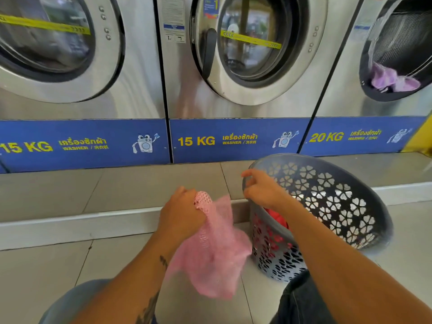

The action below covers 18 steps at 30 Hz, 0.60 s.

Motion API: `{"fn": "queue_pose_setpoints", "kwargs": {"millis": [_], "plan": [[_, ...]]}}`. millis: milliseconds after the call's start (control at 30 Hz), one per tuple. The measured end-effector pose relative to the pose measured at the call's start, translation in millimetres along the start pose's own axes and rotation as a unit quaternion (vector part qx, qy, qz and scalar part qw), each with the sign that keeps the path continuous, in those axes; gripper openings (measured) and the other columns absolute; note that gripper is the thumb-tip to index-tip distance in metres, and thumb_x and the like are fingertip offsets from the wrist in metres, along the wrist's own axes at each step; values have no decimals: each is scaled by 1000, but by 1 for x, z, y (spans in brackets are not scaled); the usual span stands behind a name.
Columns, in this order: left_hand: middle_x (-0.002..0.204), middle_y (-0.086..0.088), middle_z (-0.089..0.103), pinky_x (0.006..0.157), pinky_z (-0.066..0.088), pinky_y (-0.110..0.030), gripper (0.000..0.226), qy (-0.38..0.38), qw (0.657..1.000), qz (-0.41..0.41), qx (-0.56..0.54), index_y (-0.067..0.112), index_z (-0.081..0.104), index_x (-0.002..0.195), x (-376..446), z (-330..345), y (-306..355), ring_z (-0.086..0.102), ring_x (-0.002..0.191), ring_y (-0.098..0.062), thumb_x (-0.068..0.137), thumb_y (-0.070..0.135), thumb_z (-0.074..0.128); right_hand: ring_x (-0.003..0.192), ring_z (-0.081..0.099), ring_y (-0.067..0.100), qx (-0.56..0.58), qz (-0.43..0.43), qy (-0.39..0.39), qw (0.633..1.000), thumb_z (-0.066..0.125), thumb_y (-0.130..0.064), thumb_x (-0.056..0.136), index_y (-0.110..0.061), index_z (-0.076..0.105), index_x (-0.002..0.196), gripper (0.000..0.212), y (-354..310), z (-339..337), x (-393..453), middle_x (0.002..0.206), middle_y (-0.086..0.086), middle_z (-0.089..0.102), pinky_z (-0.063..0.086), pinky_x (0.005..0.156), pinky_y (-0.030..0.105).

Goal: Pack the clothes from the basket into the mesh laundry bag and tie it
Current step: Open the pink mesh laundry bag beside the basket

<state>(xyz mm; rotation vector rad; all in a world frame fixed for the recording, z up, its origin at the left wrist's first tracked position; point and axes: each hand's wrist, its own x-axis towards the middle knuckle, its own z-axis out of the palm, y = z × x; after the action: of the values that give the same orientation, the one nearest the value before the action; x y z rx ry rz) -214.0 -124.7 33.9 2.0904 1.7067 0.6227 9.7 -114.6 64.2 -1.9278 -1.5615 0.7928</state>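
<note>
Crouching on a pale tiled floor (42, 274) in a self-service laundry, a person works in front of a row of stainless-steel washers (233, 66) mounted on a raised tiled step (117, 188), each machine carrying a blue panel marked 15 KG or 20 KG in yellow. At 6 o'clock in the view, the left hand (181, 215) is closed tight around the gathered top of a pink mesh laundry bag (214, 256), which hangs limp between the knees, just beside a grey perforated basket (327, 202). The basket sits at 4 o'clock, tipped toward the person with its far side leaning on the step edge, and red clothes (277, 218) show low inside it. The right hand (261, 188) rests at the basket's near rim, its fingers curled over the edge. At 2 o'clock, the 20 KG washer's drum stands open with a lilac garment (390, 78) lying at its lip. Yellow tape (250, 38) crosses the two closed doors.
</note>
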Motion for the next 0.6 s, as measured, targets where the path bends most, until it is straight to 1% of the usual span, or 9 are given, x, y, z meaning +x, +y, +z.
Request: {"fn": "queue_pose_setpoints", "kwargs": {"millis": [67,133,200,267,367,433,500,533,600], "plan": [[105,1,50,76,45,-34,15,-15,999,-6,29,19,60,97,2,6,-2,55,89,-24,84,24,54,114,56,27,-56,19,51,997,57,-5,83,-16,51,139,58,16,-2,0,125,10,58,48,95,39],[105,1,51,75,43,-33,14,-19,999,-6,35,20,60,97,3,11,1,53,88,-23,84,23,54,127,49,30,-85,17,51,995,57,-5,83,-15,51,140,58,28,2,-2,139,12,50,44,104,40],[99,2,55,71,43,-32,9,-14,1000,-7,19,21,60,92,5,14,5,55,86,-22,86,25,55,122,52,29,-94,-33,77,992,58,-2,80,-14,58,133,54,31,12,-4,133,12,54,44,104,41],[88,1,58,65,45,-32,8,-13,1000,-15,-1,20,59,83,8,15,8,57,79,-21,85,27,57,103,58,23,-58,-84,95,990,55,3,80,-13,64,123,47,25,23,-8,114,8,62,49,95,38],[79,1,61,58,43,-30,14,-21,998,-41,-40,19,60,79,11,14,10,58,72,-19,84,33,58,80,62,11,23,-120,21,992,57,2,81,-16,68,116,40,18,47,-22,94,-2,67,52,79,25],[76,3,62,57,41,-29,17,-11,997,-57,-52,19,61,77,11,11,11,57,69,-17,82,35,59,83,66,8,66,-128,-60,988,67,-9,77,-22,67,121,45,22,65,-32,95,-4,70,55,80,22],[74,3,62,54,40,-27,12,-6,996,-66,-67,19,61,76,10,10,13,57,66,-15,80,30,60,93,70,18,126,-101,-143,976,74,-19,70,-30,63,126,58,26,82,-41,102,1,73,59,85,32],[74,2,62,53,39,-27,9,-9,995,-66,-73,19,60,75,8,9,13,56,65,-15,80,27,60,95,70,22,145,-90,-165,971,75,-17,70,-29,62,125,57,28,90,-43,104,4,73,60,85,37],[74,0,61,53,38,-28,7,-17,996,-62,-67,18,56,74,5,6,11,55,65,-17,78,22,61,85,70,21,133,-87,-140,977,69,-9,77,-18,67,108,32,27,101,-44,96,6,74,58,79,41]]}}
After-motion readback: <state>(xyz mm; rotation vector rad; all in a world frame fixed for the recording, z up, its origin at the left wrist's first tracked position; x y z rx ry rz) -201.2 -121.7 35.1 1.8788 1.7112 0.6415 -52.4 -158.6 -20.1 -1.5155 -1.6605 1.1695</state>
